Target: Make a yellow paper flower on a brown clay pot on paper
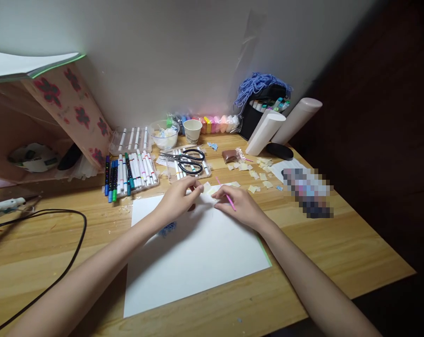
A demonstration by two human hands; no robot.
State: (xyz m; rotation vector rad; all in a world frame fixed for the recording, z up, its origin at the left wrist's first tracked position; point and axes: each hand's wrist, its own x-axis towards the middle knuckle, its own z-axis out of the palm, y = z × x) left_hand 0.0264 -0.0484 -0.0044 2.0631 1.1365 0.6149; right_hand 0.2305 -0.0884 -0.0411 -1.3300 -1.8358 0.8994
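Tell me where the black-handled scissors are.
In the head view, the black-handled scissors lie centre-table on a clear tray of white markers, just beyond the left hand and in front of the white paper cup.

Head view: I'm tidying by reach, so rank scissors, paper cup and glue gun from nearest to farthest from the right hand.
1. Scissors, just beyond the right hand, slightly left.
2. Paper cup, farther back, behind them.
3. Glue gun, at the far left.
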